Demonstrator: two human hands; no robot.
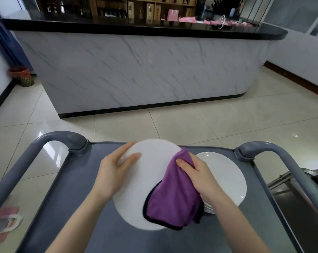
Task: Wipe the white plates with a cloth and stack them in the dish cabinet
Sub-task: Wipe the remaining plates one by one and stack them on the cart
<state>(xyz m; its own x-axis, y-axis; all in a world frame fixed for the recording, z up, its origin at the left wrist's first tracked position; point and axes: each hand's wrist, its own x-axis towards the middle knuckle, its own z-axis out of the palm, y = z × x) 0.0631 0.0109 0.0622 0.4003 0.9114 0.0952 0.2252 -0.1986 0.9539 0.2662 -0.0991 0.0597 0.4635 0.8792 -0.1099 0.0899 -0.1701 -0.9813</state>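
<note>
Plate (pixel 149 179), apparently tilted, left hand (pixel 112 172) gripping its rim, right hand (pixel 200 178) pinching purple cloth (pixel 172 199) against it.

The white round plate (pixel 147 181) is held tilted above the grey surface (pixel 103 234). The purple cloth (pixel 172 199), dark-edged, drapes over its right rim. The stack of white plates (pixel 225 179) lies flat on the surface, just right.

Two bare forearms rise from the bottom edge of the frame toward its lower centre. The left hand (pixel 114 172) grips the left rim of a white plate (pixel 145 190), thumb lying on its face, fingers behind. The right hand (pixel 198 175), just right of centre, pinches a purple cloth (pixel 172 199) against the plate's right edge, thumb on top.
</note>
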